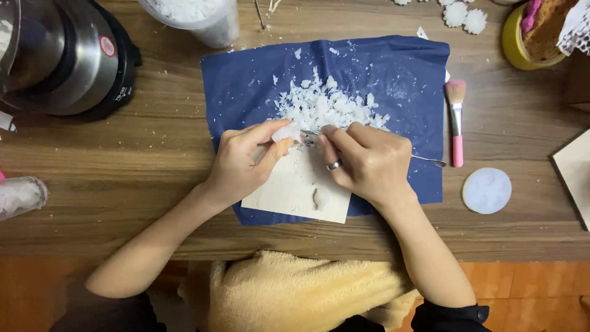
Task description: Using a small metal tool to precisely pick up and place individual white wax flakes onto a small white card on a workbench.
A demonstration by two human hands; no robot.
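The left hand (pixel 243 163) pinches a small white waxy lump (pixel 287 132) over a pale square board (pixel 289 193). The right hand (pixel 369 161) grips a thin metal tool (pixel 430 160) against it. Behind them, white flakes (pixel 329 104) heap on a dark blue sheet (pixel 399 74); a red round label (pixel 107 46) marks the steel appliance (pixel 61 55) at far left.

**A:** quick headcount: two hands, left hand (pixel 241 161) and right hand (pixel 369 161), mid-frame. One blue sheet (pixel 246 80), one pale board (pixel 289 193), one heap of white flakes (pixel 329 104).

**B:** Also one pink brush (pixel 455 123) and one round white mould (pixel 486 190) on the right, one steel appliance (pixel 61 55) upper left, one yellow bowl (pixel 513 43) upper right, two fluffy white discs (pixel 465 17) along the top.
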